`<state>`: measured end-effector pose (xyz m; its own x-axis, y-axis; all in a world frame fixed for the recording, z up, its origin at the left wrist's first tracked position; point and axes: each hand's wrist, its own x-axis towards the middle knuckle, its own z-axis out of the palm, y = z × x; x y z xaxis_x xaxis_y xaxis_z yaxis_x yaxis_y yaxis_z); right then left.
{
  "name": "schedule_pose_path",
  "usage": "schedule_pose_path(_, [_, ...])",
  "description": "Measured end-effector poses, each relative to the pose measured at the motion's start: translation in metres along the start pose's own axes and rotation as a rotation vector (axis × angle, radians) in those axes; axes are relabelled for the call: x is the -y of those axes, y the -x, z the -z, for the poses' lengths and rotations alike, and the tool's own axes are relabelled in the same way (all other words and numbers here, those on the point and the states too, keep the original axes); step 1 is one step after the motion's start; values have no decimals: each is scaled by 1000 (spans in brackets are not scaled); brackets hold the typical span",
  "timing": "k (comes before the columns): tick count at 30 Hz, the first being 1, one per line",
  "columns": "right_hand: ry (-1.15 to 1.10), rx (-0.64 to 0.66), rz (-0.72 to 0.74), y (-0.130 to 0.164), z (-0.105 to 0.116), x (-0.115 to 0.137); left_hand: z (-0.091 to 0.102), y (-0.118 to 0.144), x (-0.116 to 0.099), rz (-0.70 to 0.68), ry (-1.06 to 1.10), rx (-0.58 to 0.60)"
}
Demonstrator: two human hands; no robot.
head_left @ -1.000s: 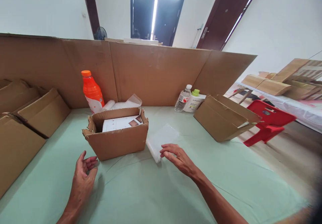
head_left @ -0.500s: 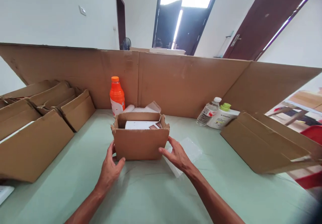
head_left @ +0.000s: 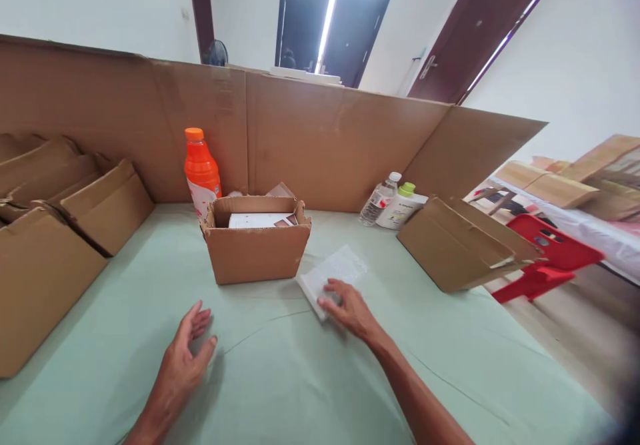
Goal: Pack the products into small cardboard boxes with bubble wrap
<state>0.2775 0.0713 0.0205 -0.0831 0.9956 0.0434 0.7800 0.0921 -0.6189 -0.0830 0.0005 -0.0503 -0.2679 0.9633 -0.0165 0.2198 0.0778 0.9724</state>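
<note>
carton (head_left: 256, 255): upright | left hand (head_left: 183, 355): fingers parted, near carton | right hand (head_left: 354, 310): fingers parted over plastic packet (head_left: 341, 264)

the middle box (head_left: 256, 256) stands on the cloth (head_left: 280, 372), left of the plastic sheet (head_left: 344, 264), before a bottle (head_left: 202, 168).

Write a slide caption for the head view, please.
Left hand open near the middle cardboard box; right hand over translucent plastic on pale green cloth.
</note>
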Motion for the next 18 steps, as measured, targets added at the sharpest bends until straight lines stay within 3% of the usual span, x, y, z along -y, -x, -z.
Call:
schedule_pose_path(5, [-90, 166, 177, 59, -22, 26, 0, 43, -21, -116, -166, 111])
schedule_pose_path(7, [-141, 152, 233, 68, -23, 33, 1, 53, -34, -211, -223, 167])
schedule_pose_path(9, [-113, 32, 230, 64, -24, 31, 2, 61, -44, -275, -260, 213])
schedule_pose_path(12, [54, -99, 93, 45, -32, 21, 3, 68, -52, -324, -272, 238])
schedule_pose_path(15, [136, -94, 31, 29, -43, 16, 4, 72, -54, -361, -268, 238])
schedule_pose_path(18, [110, -81, 87, 30, -49, 23, 8, 76, -55, -357, -273, 221])
